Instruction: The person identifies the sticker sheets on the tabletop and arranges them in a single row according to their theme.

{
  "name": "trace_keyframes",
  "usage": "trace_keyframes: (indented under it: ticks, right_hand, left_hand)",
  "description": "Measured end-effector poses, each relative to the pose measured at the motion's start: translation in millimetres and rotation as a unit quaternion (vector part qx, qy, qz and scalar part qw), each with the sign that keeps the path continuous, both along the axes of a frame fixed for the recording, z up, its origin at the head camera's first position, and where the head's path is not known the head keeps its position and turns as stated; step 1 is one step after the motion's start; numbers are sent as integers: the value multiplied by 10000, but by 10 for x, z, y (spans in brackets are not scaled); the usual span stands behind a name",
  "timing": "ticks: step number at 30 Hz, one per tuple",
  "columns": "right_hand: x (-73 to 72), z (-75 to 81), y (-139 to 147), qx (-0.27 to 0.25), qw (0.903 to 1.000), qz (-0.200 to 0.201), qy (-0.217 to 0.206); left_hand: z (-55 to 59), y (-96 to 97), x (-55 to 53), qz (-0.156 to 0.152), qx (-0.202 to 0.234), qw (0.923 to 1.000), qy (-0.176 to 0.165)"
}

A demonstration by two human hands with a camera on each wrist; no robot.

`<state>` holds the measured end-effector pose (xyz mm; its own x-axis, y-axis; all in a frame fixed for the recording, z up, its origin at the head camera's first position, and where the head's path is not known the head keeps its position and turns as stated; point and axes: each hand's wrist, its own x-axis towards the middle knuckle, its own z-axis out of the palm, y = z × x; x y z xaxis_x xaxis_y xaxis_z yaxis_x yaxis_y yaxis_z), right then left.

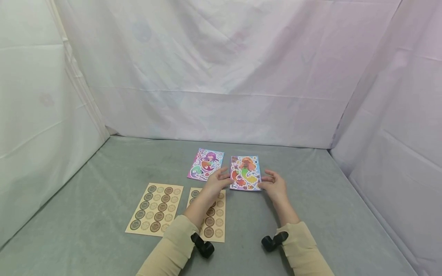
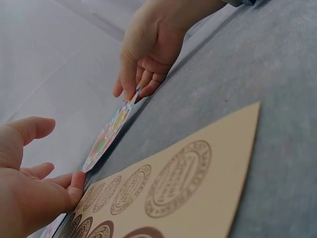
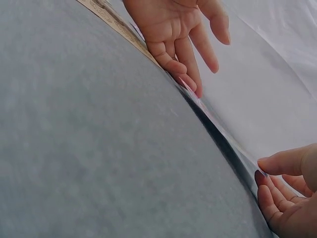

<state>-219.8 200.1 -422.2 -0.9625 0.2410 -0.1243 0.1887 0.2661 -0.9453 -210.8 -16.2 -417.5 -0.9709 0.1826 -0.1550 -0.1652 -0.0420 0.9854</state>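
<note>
A colourful mermaid sticker sheet (image 1: pixel 246 172) is between my two hands near the middle of the table. My right hand (image 1: pixel 275 188) pinches its right edge between thumb and fingertip; the right wrist view shows the sheet slightly raised there. At the opposite edge, the fingertips of my left hand (image 1: pixel 215 185) touch the sheet, with the thumb (image 2: pixel 37 128) held apart from it. Just left of this sheet lies a second mermaid sticker sheet (image 1: pixel 203 163), with a purple-haired figure, flat on the table.
Two beige sheets of round brown labels lie nearer to me: one on the left (image 1: pixel 154 209), the other (image 1: pixel 219 226) partly hidden beneath my left forearm. Grey cloth covers the table (image 1: pixel 328 214). White curtains (image 1: pixel 221 76) enclose the back and sides.
</note>
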Motion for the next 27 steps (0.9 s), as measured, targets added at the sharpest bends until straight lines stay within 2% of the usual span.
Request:
trace_keyframes:
  ticks: [3,13,15,27]
  right_hand:
    - [0,8,-4,-14,10000,-33,-23]
    - [26,73,0,-107,9999,-28,-95]
    - [34,90,-1,-102,9999,-2,-119]
    - [44,143,2,41,9999,-14,-96]
  left_hand:
    - [10,-7,6,-1,1,10000,-21]
    - [-12,3,-11,24,270,9994,235]
    - [29,2,11,10,295,9993,235]
    - [28,22,-7,202,360,9987,286]
